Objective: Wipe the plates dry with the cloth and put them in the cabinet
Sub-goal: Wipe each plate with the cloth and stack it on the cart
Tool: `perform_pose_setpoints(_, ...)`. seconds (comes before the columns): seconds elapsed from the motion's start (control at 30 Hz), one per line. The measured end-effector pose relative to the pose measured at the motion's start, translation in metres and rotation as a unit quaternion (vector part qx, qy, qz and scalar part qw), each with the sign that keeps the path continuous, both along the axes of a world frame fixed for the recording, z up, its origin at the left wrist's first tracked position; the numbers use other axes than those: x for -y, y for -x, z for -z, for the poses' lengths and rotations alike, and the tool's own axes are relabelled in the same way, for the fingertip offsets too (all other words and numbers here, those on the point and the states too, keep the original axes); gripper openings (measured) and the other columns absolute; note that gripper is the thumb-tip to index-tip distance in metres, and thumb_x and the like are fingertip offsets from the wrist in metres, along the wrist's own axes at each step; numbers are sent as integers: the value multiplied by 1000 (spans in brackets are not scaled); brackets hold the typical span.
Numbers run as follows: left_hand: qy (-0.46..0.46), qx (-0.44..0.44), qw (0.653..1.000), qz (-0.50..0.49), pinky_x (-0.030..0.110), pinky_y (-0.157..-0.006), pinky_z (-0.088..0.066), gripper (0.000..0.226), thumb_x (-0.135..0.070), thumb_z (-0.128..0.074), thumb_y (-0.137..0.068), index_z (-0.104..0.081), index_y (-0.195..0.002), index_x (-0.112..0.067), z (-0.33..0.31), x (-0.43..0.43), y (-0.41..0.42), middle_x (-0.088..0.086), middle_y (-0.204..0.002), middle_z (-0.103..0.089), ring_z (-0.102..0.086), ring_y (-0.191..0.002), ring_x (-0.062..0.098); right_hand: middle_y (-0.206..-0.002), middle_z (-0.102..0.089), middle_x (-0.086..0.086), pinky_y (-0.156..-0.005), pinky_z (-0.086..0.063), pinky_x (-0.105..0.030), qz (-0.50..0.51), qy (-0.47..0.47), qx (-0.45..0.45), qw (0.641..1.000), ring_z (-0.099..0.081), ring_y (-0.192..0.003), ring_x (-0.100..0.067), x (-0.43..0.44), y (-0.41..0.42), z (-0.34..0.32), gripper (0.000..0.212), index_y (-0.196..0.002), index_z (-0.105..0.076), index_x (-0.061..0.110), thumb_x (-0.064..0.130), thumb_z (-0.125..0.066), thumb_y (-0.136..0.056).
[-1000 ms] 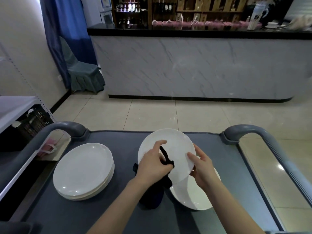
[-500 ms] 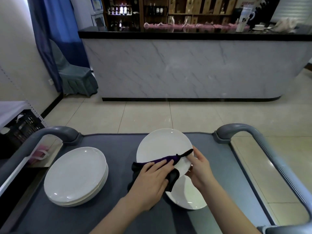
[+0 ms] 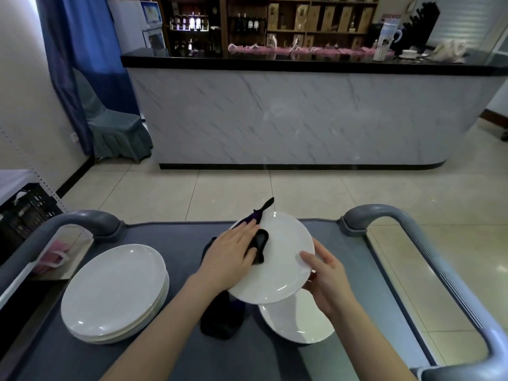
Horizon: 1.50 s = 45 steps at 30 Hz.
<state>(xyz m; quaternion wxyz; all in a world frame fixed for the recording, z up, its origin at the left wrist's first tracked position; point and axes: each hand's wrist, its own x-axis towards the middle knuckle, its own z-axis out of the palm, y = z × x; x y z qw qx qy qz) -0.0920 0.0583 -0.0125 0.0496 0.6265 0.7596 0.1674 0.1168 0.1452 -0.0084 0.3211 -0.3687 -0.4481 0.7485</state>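
Above the cart (image 3: 170,232) centre, the right hand (image 3: 327,276) pinches the plate (image 3: 283,270) rim, thumb on top, while the left hand (image 3: 231,259), fingers flat, presses the soft cloth (image 3: 261,243) on its face; the plate is judged rigid, glossy, slippery and breakable, so hold it by the rim.

My left hand (image 3: 233,257) and right hand (image 3: 327,279) are bare, and my forearms (image 3: 170,325) are uncovered down to the view's lower edge

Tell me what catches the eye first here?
A white plate held tilted above the grey cart at centre: the left hand presses a dark cloth on it while the right hand grips its rim. A stack of white plates sits at the cart's left.
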Motion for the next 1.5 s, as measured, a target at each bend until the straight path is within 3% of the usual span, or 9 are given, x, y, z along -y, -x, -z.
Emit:
perform_pose_setpoints(0.13,-27,34,999,24,25,-121,-10,56,-30,-39,-102,-23,-155,-28,2,33,-16,-15,-161,-17,-17,-149,5,-104,-76,-8,-61,-58,-41,37,-8,-18,999,-73,-77,-26,-11,-3,-10,42,-127,-66,24,3,-63,-91)
perform_pose_setpoints(0.23,-33,43,996,66,22,-119,-6,57,-33,-32,-100,-20,-155,-32,4,47,-47,-22,-161,-9,-8,-148,-1,-105,-76,-9,-63,-59,-41,38,-4,-27,999,-73,-80,-26,-9,0,-12,38,-125,-67,25,6,-63,-92)
perform_pose_setpoints(0.37,-37,30,995,86,24,-121,-1,58,-33,-24,-102,-6,-157,-31,2,28,-75,-20,-162,5,7,-148,-4,-112,-74,-11,-64,-54,-33,-6,3,-32,999,-68,-85,-25,9,9,-8,29,-119,-71,28,15,-60,-96)
perform_pose_setpoints(0.53,0,17,997,71,28,-122,-3,57,-27,-27,-105,-9,-158,-26,-11,-17,-60,-13,-165,-1,-1,-150,3,-123,-71,-7,-73,-57,-39,-45,27,-42,998,-71,-100,-28,27,9,5,32,-128,-66,34,27,-56,-99)
perform_pose_setpoints(0.67,36,30,997,59,32,-123,1,57,-29,-27,-105,-4,-158,-31,-12,-29,-36,-18,-163,6,5,-150,1,-119,-72,-8,-70,-58,-38,-41,22,-25,999,-73,-90,-27,27,0,5,31,-124,-69,34,22,-59,-97)
perform_pose_setpoints(0.83,8,26,1000,0,25,-122,-2,56,-33,-30,-106,-9,-157,-30,4,-1,-14,-21,-158,4,-2,-150,1,-107,-75,-10,-60,-57,-37,6,13,-21,1000,-69,-74,-26,11,-13,-3,37,-122,-71,28,14,-67,-89)
perform_pose_setpoints(1.1,-29,49,998,40,15,-114,9,56,-35,-22,-100,-11,-155,-38,11,45,-66,-30,-157,4,7,-144,-12,-108,-75,-11,-61,-58,-36,32,18,-44,998,-70,-78,-27,5,-3,-9,36,-126,-67,24,13,-64,-93)
perform_pose_setpoints(1.3,-28,77,995,53,26,-119,-7,56,-27,-29,-104,-10,-157,-33,-1,-4,-74,-22,-162,-3,-1,-148,-4,-115,-74,-7,-67,-56,-35,-49,-5,-32,998,-71,-88,-24,23,5,-3,41,-126,-68,32,35,-68,-85)
perform_pose_setpoints(1.5,2,83,996,13,33,-122,-3,54,-29,-31,-104,-16,-156,-34,3,-24,-30,-21,-163,0,0,-149,-1,-113,-74,-8,-68,-57,-37,-54,7,-13,998,-72,-82,-26,25,-1,4,35,-120,-71,35,28,-69,-86)
